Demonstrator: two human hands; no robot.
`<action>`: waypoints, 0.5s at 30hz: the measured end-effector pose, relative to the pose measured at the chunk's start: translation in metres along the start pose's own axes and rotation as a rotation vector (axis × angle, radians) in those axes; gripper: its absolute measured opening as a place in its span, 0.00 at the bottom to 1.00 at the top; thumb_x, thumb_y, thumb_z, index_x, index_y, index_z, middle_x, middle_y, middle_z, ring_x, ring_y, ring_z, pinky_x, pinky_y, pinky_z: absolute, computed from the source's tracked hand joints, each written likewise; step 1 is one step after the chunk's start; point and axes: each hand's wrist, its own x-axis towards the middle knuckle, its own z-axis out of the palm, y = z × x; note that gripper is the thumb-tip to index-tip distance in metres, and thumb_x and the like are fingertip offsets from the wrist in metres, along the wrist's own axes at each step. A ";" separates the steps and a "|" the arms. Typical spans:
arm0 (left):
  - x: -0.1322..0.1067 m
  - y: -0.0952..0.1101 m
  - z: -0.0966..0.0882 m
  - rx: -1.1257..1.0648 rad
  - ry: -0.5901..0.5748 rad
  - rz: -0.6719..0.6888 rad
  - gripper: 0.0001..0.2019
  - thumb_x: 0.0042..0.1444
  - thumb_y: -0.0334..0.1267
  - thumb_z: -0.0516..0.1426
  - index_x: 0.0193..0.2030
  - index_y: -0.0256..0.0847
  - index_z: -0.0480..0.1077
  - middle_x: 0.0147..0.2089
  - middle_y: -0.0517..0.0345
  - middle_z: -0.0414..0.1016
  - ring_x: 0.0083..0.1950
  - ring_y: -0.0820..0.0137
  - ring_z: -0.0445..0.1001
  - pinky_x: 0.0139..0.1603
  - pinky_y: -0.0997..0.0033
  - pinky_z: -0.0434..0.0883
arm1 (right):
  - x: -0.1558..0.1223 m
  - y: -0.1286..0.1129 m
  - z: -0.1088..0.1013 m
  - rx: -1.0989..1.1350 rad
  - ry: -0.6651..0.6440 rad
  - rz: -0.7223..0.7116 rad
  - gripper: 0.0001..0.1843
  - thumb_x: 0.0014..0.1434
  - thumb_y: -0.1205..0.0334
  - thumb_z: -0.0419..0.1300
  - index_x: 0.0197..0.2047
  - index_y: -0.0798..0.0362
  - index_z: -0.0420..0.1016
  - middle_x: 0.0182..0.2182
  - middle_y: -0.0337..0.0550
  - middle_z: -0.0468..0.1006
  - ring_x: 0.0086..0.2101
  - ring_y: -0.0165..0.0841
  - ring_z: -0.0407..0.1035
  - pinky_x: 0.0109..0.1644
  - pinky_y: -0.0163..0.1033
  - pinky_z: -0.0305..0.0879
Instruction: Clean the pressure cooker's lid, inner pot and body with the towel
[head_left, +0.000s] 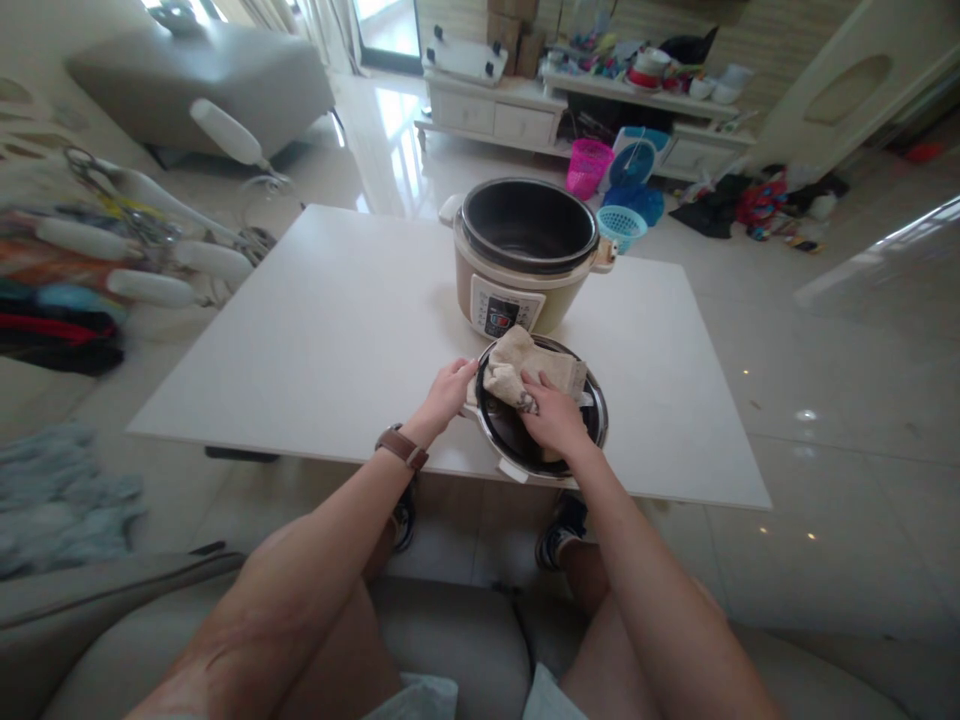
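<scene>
At frame centre the lid [592,405] lies on the tabletop [337,330], just below the open cooker [517,280]. The fingers of my left hand [450,390] clamp its left rim, I judge to steady it, while those of my right hand [553,418] grip the cloth [517,365], pressing it into the lid

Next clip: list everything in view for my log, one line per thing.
table: one, white, middle of room
cooker: one, beige with black pot, open, far side of table
lid: one, silver rim, dark inside, near edge of table
cloth: one, beige, on lid
pink basket: one, pink, floor beyond table
blue basket: one, light blue, floor behind cooker
cabinet: one, white, far wall
sofa: one, grey, far left
watch: one, brown strap, left wrist
left hand: one, bare, holding lid's left rim
right hand: one, bare, gripping cloth on lid
</scene>
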 end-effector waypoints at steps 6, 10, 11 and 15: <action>0.008 0.002 -0.002 0.008 0.028 -0.003 0.18 0.61 0.55 0.59 0.35 0.41 0.73 0.30 0.59 0.71 0.28 0.69 0.68 0.23 0.74 0.61 | 0.003 0.017 -0.010 0.426 0.343 0.162 0.20 0.61 0.51 0.62 0.50 0.51 0.85 0.52 0.52 0.87 0.56 0.51 0.79 0.66 0.57 0.71; 0.011 0.005 -0.003 -0.042 0.017 -0.086 0.16 0.60 0.54 0.61 0.38 0.42 0.76 0.32 0.58 0.75 0.28 0.68 0.70 0.24 0.71 0.63 | 0.005 0.025 -0.012 0.621 0.700 0.296 0.21 0.60 0.45 0.63 0.45 0.52 0.83 0.43 0.50 0.88 0.48 0.48 0.81 0.59 0.53 0.75; 0.012 0.005 -0.004 -0.069 0.003 -0.115 0.16 0.60 0.54 0.61 0.38 0.42 0.77 0.33 0.58 0.76 0.28 0.68 0.70 0.24 0.71 0.63 | 0.006 0.024 -0.011 0.636 0.722 0.301 0.22 0.60 0.44 0.63 0.46 0.53 0.83 0.44 0.51 0.88 0.49 0.48 0.81 0.59 0.53 0.75; 0.012 0.009 -0.006 -0.185 -0.084 -0.246 0.16 0.58 0.53 0.61 0.34 0.41 0.75 0.29 0.57 0.76 0.25 0.69 0.71 0.24 0.72 0.64 | 0.006 0.015 -0.004 0.598 0.653 0.273 0.23 0.59 0.45 0.63 0.50 0.52 0.83 0.51 0.54 0.87 0.55 0.49 0.79 0.66 0.55 0.70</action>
